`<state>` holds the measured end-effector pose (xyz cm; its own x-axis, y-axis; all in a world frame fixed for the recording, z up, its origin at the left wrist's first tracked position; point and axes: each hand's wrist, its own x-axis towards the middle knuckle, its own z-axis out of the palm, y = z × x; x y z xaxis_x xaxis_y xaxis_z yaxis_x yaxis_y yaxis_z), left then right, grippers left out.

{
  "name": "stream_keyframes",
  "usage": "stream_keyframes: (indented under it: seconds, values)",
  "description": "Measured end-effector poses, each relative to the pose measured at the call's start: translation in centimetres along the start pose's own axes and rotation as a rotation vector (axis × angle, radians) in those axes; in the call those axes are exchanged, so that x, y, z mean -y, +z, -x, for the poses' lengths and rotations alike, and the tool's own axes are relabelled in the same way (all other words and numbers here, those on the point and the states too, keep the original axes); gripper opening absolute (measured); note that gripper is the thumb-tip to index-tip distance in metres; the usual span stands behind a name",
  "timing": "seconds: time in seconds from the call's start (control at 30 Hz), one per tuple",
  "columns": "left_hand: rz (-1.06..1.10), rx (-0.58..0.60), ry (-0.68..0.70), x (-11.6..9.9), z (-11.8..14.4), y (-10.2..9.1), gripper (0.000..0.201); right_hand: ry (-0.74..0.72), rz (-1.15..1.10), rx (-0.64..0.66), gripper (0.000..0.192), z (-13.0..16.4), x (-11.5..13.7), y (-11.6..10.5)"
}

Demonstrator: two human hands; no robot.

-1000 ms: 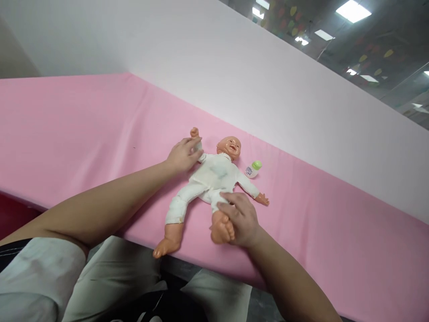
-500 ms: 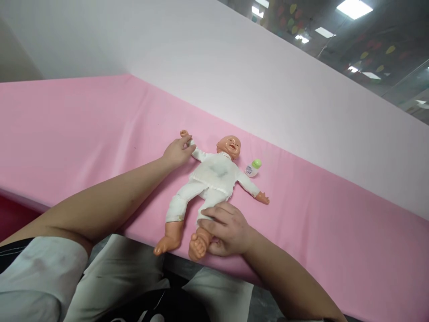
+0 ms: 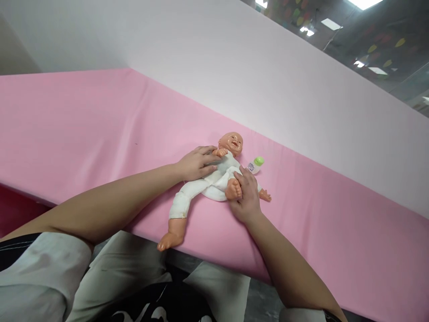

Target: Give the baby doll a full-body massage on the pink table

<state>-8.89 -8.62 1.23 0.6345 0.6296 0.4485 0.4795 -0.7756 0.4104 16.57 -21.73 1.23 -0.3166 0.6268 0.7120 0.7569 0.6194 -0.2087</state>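
Observation:
A plastic baby doll in a white suit lies on its back on the pink-covered table. My left hand holds the doll's arm, folded across its chest. My right hand grips the doll's leg, bent up so the bare foot rests over the belly. The other leg lies straight toward the table's front edge. A small white bottle with a green cap lies just beyond the doll's shoulder.
A white partition wall runs along the far side of the table. The table's front edge lies close to my lap. Ceiling lights show at the top right.
My left hand brought the doll's outstretched arm in over its chest. My right hand pushed the doll's leg from straight to bent up against the belly.

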Motion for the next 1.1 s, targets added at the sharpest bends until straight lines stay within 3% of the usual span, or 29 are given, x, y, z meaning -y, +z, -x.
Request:
stream_keyframes:
  seconds: [0.13, 0.33, 0.57, 0.7, 0.77, 0.97, 1.1]
  values:
    - [-0.026, 0.06, 0.021, -0.1, -0.1, 0.1, 0.056, 0.135, 0.003, 0.086, 0.069, 0.2, -0.8, 0.6]
    - [0.01, -0.011, -0.058, -0.1, 0.0, 0.2, 0.059, 0.051, -0.042, 0.056, 0.065, -0.1, -0.4, 0.0]
    - [0.109, -0.296, -0.42, 2.4, -0.4, -0.5, 0.065, -0.294, -0.115, 0.023, 0.058, 0.7, 3.0, -1.2]
    - [-0.034, -0.253, -0.712, 5.1, -0.6, -1.5, 0.06, -0.417, -0.238, 0.211, 0.051, 0.7, 5.2, -1.2]
    - [-0.098, -0.203, -0.794, 6.0, -0.7, -1.8, 0.055, -0.445, -0.258, 0.316, 0.047, 0.5, 5.8, -1.0]
    - [-0.129, -0.185, -0.803, 6.5, -0.8, -1.8, 0.056, -0.446, -0.177, 0.483, 0.035, 0.5, 6.5, -0.4]
    - [-0.093, -0.223, -0.755, 5.7, -0.7, -1.7, 0.06, -0.462, -0.186, 0.389, 0.04, 0.6, 6.2, -0.7]
